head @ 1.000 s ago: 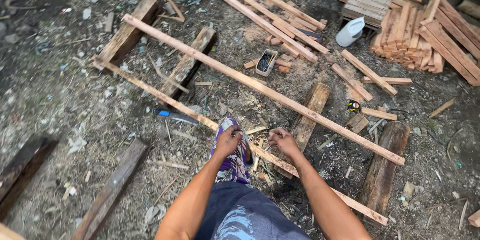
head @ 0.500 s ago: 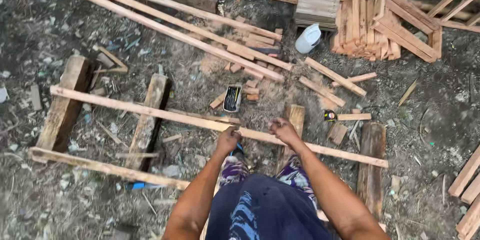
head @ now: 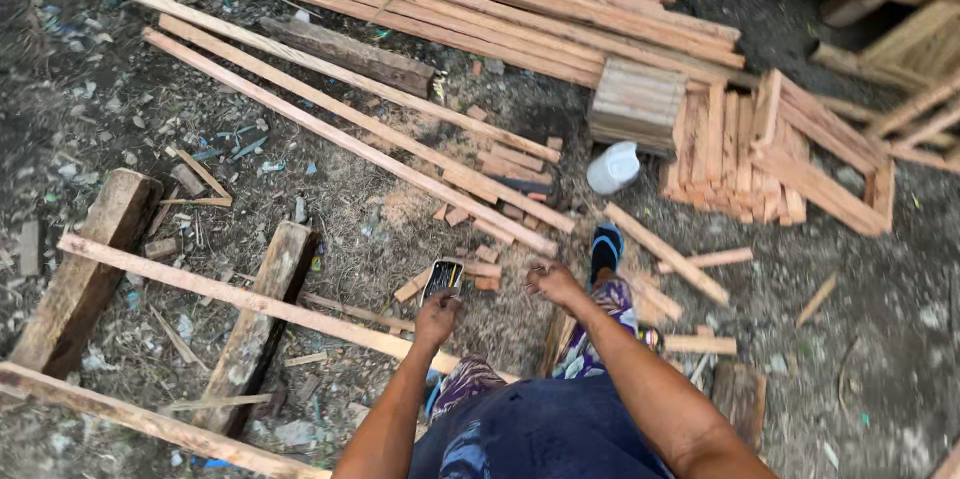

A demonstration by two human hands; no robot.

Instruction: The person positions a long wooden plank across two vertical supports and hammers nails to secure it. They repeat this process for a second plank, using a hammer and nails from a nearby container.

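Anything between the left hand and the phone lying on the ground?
Nothing. In the head view the left hand sits right below the phone, at or near its lower edge; contact is unclear. Small wood offcuts lie beside it.

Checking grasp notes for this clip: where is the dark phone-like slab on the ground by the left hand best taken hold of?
Probably by the two long edges of the dark slab, from above. It lies flat on the sawdust, just beyond the left hand, with small wood offcuts close on its right, so a top pinch across its narrow width seems easiest.

hands (head: 495, 301) lifted off long slat (head: 250, 301) | person stepped forward | hands now empty, near phone (head: 443, 278)
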